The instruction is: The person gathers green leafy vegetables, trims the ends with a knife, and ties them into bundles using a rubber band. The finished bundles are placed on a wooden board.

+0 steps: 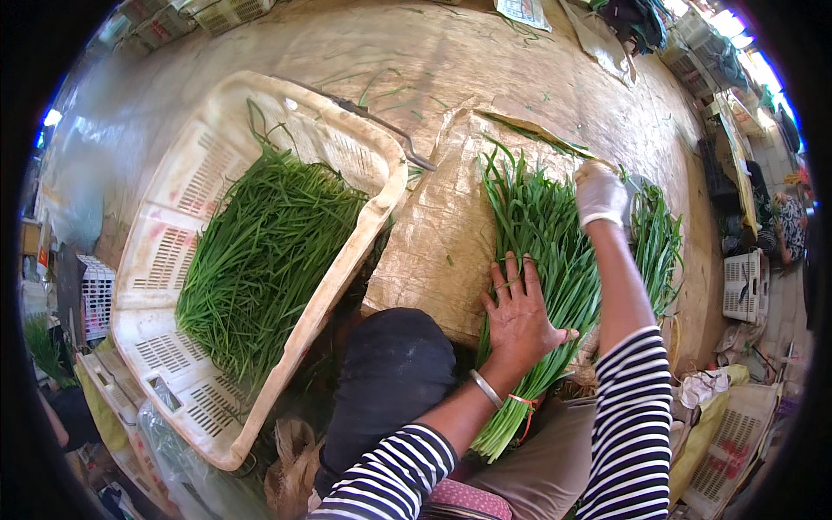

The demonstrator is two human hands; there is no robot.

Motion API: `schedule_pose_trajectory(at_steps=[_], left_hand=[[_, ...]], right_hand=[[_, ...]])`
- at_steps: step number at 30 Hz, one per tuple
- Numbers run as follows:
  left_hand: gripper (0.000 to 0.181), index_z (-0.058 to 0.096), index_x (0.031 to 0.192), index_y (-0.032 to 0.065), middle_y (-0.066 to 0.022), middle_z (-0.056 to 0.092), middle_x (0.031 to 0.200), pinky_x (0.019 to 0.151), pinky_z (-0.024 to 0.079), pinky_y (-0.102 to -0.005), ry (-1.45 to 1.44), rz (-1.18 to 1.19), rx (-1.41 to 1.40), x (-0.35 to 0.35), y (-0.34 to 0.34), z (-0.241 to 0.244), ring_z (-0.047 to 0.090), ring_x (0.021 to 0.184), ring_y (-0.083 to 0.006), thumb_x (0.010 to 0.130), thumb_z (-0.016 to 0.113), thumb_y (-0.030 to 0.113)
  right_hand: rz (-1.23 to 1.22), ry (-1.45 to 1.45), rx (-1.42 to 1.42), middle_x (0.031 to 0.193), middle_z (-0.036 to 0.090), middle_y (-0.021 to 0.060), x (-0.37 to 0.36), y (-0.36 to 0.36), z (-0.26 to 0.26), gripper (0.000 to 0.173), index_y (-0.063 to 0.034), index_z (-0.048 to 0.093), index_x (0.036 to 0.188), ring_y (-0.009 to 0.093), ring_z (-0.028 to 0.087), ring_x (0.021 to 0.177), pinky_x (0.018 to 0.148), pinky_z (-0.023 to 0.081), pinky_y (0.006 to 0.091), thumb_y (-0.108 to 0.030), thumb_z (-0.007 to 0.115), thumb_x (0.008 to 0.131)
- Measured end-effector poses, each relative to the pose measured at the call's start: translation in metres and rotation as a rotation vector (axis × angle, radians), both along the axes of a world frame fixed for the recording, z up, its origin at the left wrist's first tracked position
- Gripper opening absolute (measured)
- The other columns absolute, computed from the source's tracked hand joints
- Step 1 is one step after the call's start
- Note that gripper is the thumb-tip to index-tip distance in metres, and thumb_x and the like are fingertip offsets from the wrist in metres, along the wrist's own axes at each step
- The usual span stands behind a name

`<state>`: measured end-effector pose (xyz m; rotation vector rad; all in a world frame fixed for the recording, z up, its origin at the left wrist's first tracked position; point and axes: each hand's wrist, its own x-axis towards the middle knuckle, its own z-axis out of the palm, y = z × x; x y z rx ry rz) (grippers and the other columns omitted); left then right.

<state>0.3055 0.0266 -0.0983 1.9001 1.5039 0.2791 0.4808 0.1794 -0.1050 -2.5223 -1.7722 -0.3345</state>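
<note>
A bundle of long green leaves, which look like garlic chives point(552, 214), lies on a tan woven-plastic sack point(429, 260). A red tie point(524, 400) binds it near the pale stem ends, which point towards my lap. My left hand point(520, 312) is bare and rests on the leaves with its fingers spread. My right hand point(599, 192), in a thin pale glove, is curled at the bundle's far right side. What its fingers hold, if anything, is hidden. Just right of the glove a grey shape shows only in part, beside more leaves point(653, 244).
On my left a white plastic crate point(162, 260) leans, with loose green leaves point(273, 260) inside. By its rim lies a dark metal rod point(390, 123). Leaf scraps point(396, 97) litter the brown floor covering point(390, 45). Another person point(790, 227) is at the far right.
</note>
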Motion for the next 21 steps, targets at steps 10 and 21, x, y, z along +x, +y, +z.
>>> schedule_pose_trajectory(at_steps=[10,21], left_hand=[[0.126,0.019,0.145,0.0004,-0.0252,0.018,0.150,0.099,0.030,-0.0656,0.004,-0.054,-0.011,-0.003,-0.002,-0.008,0.018,0.137,-0.0466,0.053,0.079,0.062],[0.117,0.025,0.143,0.0002,-0.0252,0.026,0.147,0.102,0.034,-0.0573,-0.130,0.041,0.005,-0.002,-0.005,-0.006,0.029,0.133,-0.0428,0.054,0.083,0.051]], right_hand=[[0.565,0.248,-0.526,0.068,0.062,0.0160,-0.083,-0.083,0.027,0.031,-0.0112,0.064,0.096,0.036,0.064,0.070,0.063,0.050,0.0443,-0.038,0.065,0.080],[-0.175,0.563,0.254,0.090,0.069,0.0101,0.105,-0.011,0.040,0.032,-0.0138,0.054,0.121,0.024,0.068,0.075,0.064,0.053,0.0331,-0.027,0.058,0.091]])
